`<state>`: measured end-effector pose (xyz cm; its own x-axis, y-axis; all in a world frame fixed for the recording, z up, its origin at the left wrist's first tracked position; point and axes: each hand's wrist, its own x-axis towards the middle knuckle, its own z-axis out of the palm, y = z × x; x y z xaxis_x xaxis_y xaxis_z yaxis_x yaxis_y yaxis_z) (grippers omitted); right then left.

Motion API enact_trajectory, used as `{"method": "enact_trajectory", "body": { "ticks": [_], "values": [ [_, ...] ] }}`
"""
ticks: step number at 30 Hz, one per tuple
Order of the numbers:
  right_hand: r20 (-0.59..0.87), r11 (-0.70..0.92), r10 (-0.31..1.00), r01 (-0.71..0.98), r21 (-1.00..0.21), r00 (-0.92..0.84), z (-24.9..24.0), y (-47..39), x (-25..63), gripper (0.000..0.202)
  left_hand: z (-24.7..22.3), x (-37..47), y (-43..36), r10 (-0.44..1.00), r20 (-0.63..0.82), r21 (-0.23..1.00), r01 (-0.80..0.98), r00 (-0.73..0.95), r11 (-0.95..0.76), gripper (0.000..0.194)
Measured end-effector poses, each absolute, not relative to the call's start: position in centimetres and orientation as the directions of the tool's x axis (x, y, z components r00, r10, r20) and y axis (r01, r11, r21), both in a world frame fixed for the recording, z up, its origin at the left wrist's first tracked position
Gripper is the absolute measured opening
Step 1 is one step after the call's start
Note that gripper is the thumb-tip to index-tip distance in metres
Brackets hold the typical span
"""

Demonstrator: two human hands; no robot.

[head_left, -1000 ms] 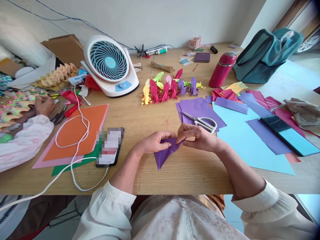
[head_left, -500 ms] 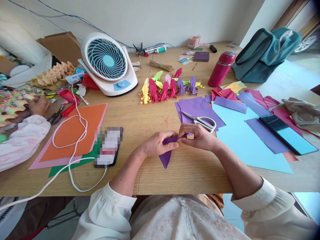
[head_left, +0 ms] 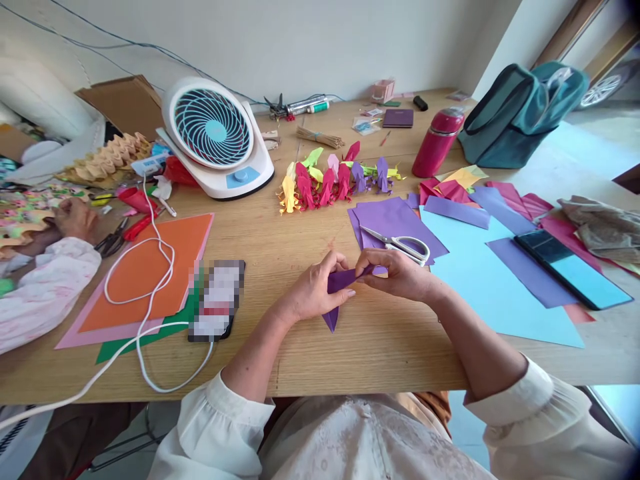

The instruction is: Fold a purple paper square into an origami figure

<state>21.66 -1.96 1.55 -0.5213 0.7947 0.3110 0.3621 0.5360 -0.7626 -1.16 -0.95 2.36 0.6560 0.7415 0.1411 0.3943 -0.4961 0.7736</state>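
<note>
A folded piece of purple paper [head_left: 339,281] is held between my two hands above the wooden table, one pointed end hanging down toward me. My left hand [head_left: 319,288] grips its left part, thumb in front and fingers behind. With thumb and fingertips pinched, my right hand [head_left: 390,273] holds the right end; its fingers partly cover the paper there. White-handled scissors [head_left: 400,244] lie just beyond my right hand, on flat purple sheets [head_left: 400,217]. Farther back stands a cluster of folded paper figures [head_left: 327,183] in red, yellow, green, pink and purple.
Light blue paper [head_left: 480,273] and a dark phone [head_left: 563,263] lie at right, near a red bottle [head_left: 437,143] and a teal bag [head_left: 505,127]. At left are a fan [head_left: 215,133], orange paper [head_left: 155,260], a charging phone [head_left: 217,300] and another person's hand [head_left: 75,219].
My left fingers have lifted and shifted on the purple paper, whose upper part now shows as a raised band. The right hand keeps its pinch. The whole view has shifted slightly.
</note>
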Motion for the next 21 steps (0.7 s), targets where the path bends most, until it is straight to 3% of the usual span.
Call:
{"method": "enact_trajectory", "body": {
  "ticks": [9, 21],
  "values": [
    [0.276, 0.481, 0.836, 0.39, -0.785, -0.474, 2.1, -1.9, 22.2, 0.011, 1.6, -1.0, -0.6, 0.65, 0.324, 0.566, 0.41, 0.687, -0.715, 0.013],
    [0.222, 0.414, 0.861, 0.379, -0.827, -0.457, 2.2, -1.9, 22.5, 0.015, 1.2, -0.5, -0.9, 0.693, 0.396, 0.579, 0.422, 0.602, -0.697, 0.01]
  ]
}}
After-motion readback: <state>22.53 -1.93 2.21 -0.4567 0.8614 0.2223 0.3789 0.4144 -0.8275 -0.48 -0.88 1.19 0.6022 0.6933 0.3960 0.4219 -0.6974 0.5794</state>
